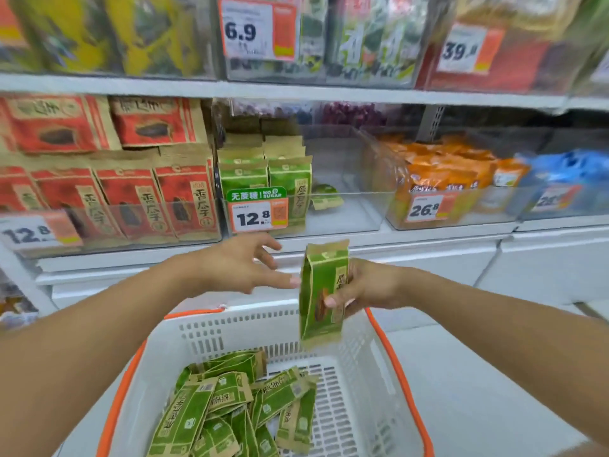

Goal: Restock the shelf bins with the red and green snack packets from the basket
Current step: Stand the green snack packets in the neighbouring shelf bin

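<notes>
Packet (pixel 321 291) stands upright over the basket (pixel 393 354), pinched at mid-body by the right hand (pixel 369 286). Left hand (pixel 242 268) is spread, empty, just beside it. It looks light, crinkly; grasp the flat sides, not the folded top.

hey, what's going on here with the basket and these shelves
A person is restocking a shop shelf. Their right hand holds one green snack packet upright above the white basket, which has more green packets piled in it. The left hand is open, reaching toward the held packet. Straight ahead, the clear bin tagged 12.8 has green packets standing on its left side and bare room on the right. The bin beside it holds red packets.
</notes>
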Available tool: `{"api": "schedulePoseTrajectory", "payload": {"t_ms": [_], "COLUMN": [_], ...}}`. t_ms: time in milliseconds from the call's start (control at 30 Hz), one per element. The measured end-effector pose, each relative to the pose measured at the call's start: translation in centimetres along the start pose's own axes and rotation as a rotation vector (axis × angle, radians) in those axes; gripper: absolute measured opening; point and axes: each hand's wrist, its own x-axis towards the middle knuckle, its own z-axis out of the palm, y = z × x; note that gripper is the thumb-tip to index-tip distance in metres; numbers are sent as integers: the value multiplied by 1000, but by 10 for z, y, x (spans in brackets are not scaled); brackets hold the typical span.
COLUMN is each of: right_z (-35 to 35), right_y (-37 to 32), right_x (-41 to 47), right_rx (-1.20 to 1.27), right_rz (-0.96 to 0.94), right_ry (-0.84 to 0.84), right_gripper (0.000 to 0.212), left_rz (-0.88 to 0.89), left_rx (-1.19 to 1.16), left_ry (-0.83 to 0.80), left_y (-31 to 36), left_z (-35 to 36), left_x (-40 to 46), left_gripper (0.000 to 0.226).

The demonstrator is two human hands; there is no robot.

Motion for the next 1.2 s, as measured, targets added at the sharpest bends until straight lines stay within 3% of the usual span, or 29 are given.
{"api": "schedulePoseTrajectory", "payload": {"t_ms": [133,233,300,400,467,533,633,700,900,1067,1200], "right_z": [-13,-18,-32,-75,-105,-121,-125,-124,-129,-161,-186], "right_y": [-66,-89,-104,-126,-134,-137,-133,-127,-112,-121,-144], "right_x": [-35,-42,-38,-20,0,25,71,97,158,151,156], "right_rx": [298,381,306,121,-245,-636,-774,-909,-1019,-364,-11], "right_rz": [-234,-290,-275,-262,-250,-102,133,212,230,153,12], "right_ry": [142,177,240,613,808,748,512,413,466,636,801], "right_gripper": [30,19,25,44,34,47,91,98,50,39,27], "left_rz": [128,188,179,149,150,160,179,190,217,264,288], "left_rx": [-437,-560,-659,-805,-818,-830,-857,-858,-761,-764,-761], "left_ry": [156,249,304,352,391,449,544,587,633,621,614], "left_y": [33,50,54,54,50,43,31,20,1,1,3], "left_z": [10,18,17,3,-10,-23,-36,-41,-43,-41,-42], "left_x": [9,18,25,34,39,46,55,59,58,63,67], "left_gripper": [62,40,39,33,34,35,37,36,29,32,36]}}
